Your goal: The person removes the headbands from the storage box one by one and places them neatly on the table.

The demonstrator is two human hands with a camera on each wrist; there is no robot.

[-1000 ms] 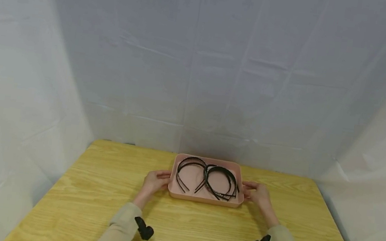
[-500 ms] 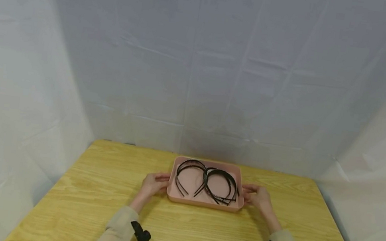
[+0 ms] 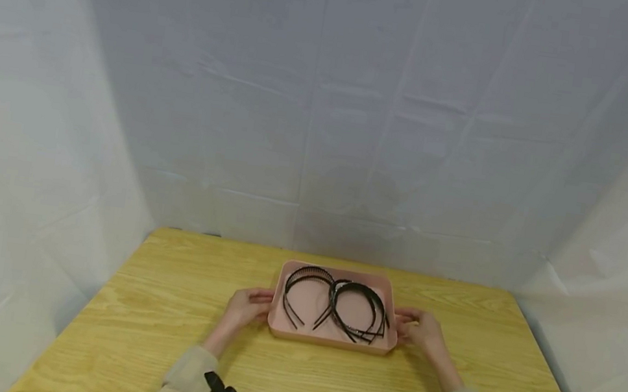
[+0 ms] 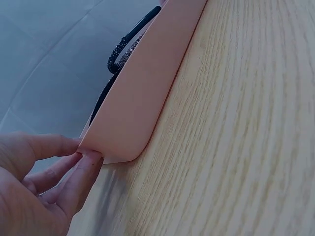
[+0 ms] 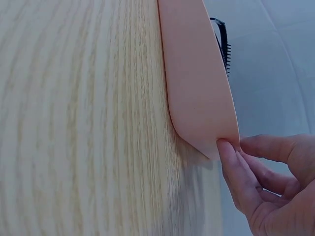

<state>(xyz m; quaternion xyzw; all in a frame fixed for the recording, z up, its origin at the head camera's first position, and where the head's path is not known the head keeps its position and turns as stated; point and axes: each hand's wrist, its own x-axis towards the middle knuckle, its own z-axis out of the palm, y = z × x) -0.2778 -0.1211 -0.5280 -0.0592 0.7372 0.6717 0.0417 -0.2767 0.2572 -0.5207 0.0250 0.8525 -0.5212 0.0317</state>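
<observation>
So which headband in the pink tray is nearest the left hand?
The toothed black headband, leftmost in the pink tray; the other headbands bunch toward the right hand.

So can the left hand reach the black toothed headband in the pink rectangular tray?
Probably yes: the headband lies uncovered on its left side, though the left hand, pinching the tray, would need to let go first.

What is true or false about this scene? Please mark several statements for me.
1. The left hand and right hand hold opposite ends of the tray. True.
2. The tray is green. False: it is pink.
3. Several headbands lie inside the tray. True.
4. The headbands never overlap. False: some do.
5. One headband has comb-like teeth. True.
6. The tray is on the floor. False: a wood-grained table is beneath it.
</observation>
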